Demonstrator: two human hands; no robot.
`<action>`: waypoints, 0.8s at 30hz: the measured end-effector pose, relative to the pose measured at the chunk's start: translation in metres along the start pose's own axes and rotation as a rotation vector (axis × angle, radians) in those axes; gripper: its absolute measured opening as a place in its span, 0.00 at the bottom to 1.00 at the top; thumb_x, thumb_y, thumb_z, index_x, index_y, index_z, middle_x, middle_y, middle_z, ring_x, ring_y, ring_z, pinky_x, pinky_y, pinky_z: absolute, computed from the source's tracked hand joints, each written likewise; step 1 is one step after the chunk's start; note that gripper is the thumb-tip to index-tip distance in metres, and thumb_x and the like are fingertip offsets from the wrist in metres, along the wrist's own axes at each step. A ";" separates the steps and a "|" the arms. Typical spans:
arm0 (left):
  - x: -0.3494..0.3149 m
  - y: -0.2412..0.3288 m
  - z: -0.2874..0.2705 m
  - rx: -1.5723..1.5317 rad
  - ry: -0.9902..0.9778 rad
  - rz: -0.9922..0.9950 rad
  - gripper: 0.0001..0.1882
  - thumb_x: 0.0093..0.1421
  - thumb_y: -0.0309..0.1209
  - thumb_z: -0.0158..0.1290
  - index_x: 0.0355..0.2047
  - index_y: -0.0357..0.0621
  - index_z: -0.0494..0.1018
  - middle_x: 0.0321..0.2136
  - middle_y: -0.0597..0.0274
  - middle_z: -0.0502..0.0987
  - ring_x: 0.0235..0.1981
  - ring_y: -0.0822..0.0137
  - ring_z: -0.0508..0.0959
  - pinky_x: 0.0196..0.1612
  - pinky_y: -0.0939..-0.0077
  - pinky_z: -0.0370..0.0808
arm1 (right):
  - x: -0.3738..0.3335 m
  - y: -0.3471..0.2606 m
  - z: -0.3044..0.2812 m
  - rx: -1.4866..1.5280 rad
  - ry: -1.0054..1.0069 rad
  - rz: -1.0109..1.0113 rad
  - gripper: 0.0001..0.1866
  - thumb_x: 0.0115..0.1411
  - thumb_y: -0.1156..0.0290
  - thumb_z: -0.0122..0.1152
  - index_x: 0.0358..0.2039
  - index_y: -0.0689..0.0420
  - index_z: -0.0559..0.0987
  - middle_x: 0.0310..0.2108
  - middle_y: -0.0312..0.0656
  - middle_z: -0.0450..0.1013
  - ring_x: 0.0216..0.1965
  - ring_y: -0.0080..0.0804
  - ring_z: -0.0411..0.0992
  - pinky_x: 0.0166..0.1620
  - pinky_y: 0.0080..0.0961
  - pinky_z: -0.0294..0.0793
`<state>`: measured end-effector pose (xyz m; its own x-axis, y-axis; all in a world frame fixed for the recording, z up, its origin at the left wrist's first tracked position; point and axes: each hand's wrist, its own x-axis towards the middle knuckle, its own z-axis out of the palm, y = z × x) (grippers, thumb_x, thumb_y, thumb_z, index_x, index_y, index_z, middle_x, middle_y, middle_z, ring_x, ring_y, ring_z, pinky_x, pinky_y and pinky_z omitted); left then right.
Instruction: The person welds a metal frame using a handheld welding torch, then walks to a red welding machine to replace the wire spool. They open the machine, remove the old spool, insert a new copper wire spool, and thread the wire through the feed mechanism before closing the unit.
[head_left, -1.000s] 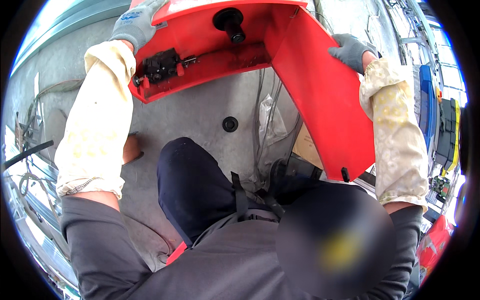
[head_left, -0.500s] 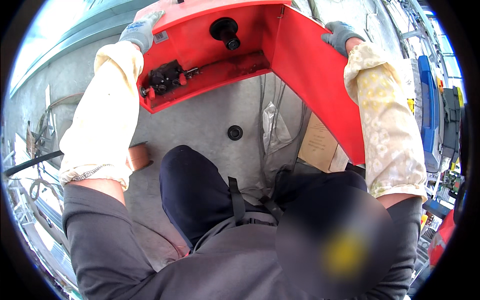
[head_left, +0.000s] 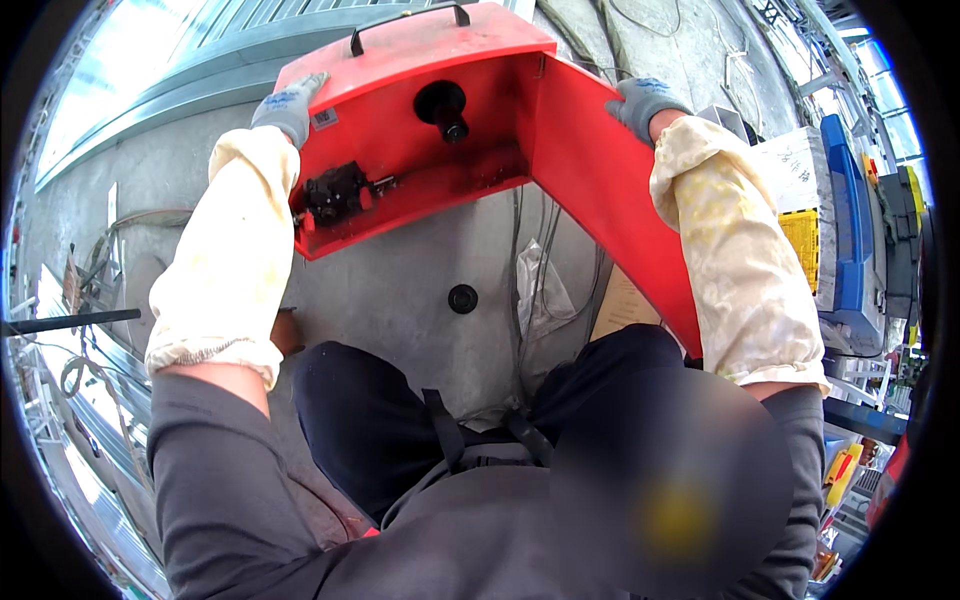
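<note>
A red metal wire feeder case (head_left: pixel 415 65) stands in front of me with its side open. Inside are a black spool hub (head_left: pixel 441 108) and a black wire-drive unit with red knobs (head_left: pixel 337 193). My left hand (head_left: pixel 288 108), in a grey glove, is closed over the case's left edge. My gloved right hand (head_left: pixel 645 105) grips the upper edge of the red door (head_left: pixel 610 180), which is swung out to the right. A black ring (head_left: pixel 462 298) lies on the floor between the case and my knees.
Brown cardboard (head_left: pixel 622 305) and a clear plastic bag (head_left: pixel 540 290) lie by cables under the door. A copper-coloured spool (head_left: pixel 287 332) is partly hidden beside my left knee. Blue case (head_left: pixel 850 230) at right; a black bar (head_left: pixel 75 322) juts in at left.
The view has shifted, and the black handle on the case's top now shows more fully. My right hand and the door have come slightly left. Both hands keep their hold.
</note>
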<state>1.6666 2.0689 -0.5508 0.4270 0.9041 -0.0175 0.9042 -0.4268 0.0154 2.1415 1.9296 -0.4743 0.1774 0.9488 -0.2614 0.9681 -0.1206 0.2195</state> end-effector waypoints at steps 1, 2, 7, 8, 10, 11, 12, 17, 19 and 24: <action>-0.006 0.000 0.001 0.011 -0.032 -0.006 0.37 0.58 0.16 0.38 0.67 0.58 0.61 0.67 0.61 0.62 0.66 0.59 0.64 0.67 0.67 0.63 | -0.003 -0.005 -0.003 -0.006 -0.032 -0.025 0.24 0.59 0.50 0.59 0.46 0.56 0.82 0.49 0.53 0.77 0.51 0.51 0.75 0.53 0.43 0.75; -0.013 -0.001 0.002 0.042 -0.048 -0.010 0.36 0.58 0.17 0.39 0.67 0.59 0.60 0.67 0.61 0.61 0.66 0.59 0.64 0.67 0.66 0.63 | -0.006 -0.009 -0.006 -0.012 -0.065 -0.050 0.24 0.59 0.50 0.59 0.46 0.56 0.82 0.48 0.53 0.77 0.51 0.51 0.75 0.53 0.43 0.75; -0.069 -0.005 -0.019 0.047 -0.040 0.048 0.34 0.59 0.23 0.44 0.66 0.61 0.62 0.64 0.60 0.66 0.61 0.55 0.70 0.62 0.63 0.69 | -0.060 -0.006 -0.021 -0.009 -0.132 -0.154 0.25 0.58 0.50 0.58 0.45 0.60 0.79 0.43 0.57 0.77 0.47 0.55 0.75 0.52 0.44 0.73; -0.069 -0.014 -0.013 0.018 -0.014 0.103 0.33 0.59 0.23 0.44 0.66 0.61 0.63 0.63 0.60 0.67 0.60 0.54 0.71 0.61 0.62 0.70 | -0.060 -0.001 -0.018 0.005 -0.117 -0.166 0.27 0.59 0.50 0.58 0.48 0.61 0.79 0.43 0.58 0.77 0.48 0.56 0.75 0.52 0.43 0.73; -0.054 -0.014 -0.010 0.037 -0.009 0.098 0.31 0.60 0.26 0.45 0.65 0.62 0.64 0.60 0.58 0.70 0.58 0.52 0.72 0.60 0.62 0.71 | -0.055 0.001 -0.022 -0.016 -0.043 -0.143 0.27 0.58 0.51 0.59 0.48 0.62 0.79 0.43 0.58 0.77 0.48 0.53 0.75 0.52 0.42 0.73; -0.050 -0.016 -0.010 0.043 -0.039 0.043 0.31 0.60 0.27 0.46 0.65 0.63 0.64 0.60 0.58 0.70 0.58 0.52 0.73 0.60 0.61 0.71 | -0.045 -0.008 -0.030 -0.005 -0.145 -0.090 0.27 0.58 0.51 0.60 0.48 0.62 0.79 0.44 0.58 0.77 0.48 0.53 0.75 0.52 0.42 0.73; -0.045 -0.016 -0.010 0.038 -0.060 -0.006 0.31 0.61 0.27 0.46 0.65 0.63 0.64 0.60 0.58 0.70 0.58 0.52 0.73 0.60 0.61 0.71 | -0.035 -0.017 -0.042 -0.006 -0.245 -0.026 0.27 0.58 0.51 0.60 0.48 0.62 0.78 0.44 0.58 0.77 0.48 0.54 0.75 0.52 0.42 0.73; -0.032 -0.031 -0.005 -0.017 -0.030 -0.036 0.32 0.58 0.27 0.48 0.64 0.64 0.66 0.60 0.58 0.71 0.59 0.54 0.72 0.61 0.63 0.69 | -0.014 -0.030 -0.052 -0.128 -0.172 -0.050 0.27 0.58 0.51 0.61 0.48 0.61 0.78 0.45 0.57 0.76 0.49 0.54 0.74 0.53 0.42 0.73; -0.023 -0.029 -0.006 0.001 -0.060 -0.044 0.32 0.57 0.28 0.50 0.64 0.62 0.66 0.61 0.57 0.70 0.60 0.54 0.71 0.61 0.64 0.69 | -0.010 -0.025 -0.054 -0.168 -0.142 -0.055 0.27 0.58 0.51 0.61 0.48 0.60 0.78 0.46 0.57 0.76 0.50 0.54 0.74 0.53 0.42 0.73; -0.016 -0.032 -0.007 -0.027 -0.020 -0.042 0.32 0.57 0.28 0.49 0.63 0.64 0.67 0.59 0.60 0.72 0.59 0.55 0.72 0.62 0.63 0.69 | 0.002 -0.027 -0.053 -0.275 -0.066 -0.067 0.29 0.57 0.48 0.61 0.50 0.58 0.78 0.48 0.55 0.76 0.52 0.52 0.73 0.54 0.41 0.72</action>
<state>1.6307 2.0682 -0.5442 0.3892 0.9203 -0.0390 0.9209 -0.3877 0.0410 2.1061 1.9506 -0.4311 0.1341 0.9299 -0.3426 0.8957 0.0342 0.4434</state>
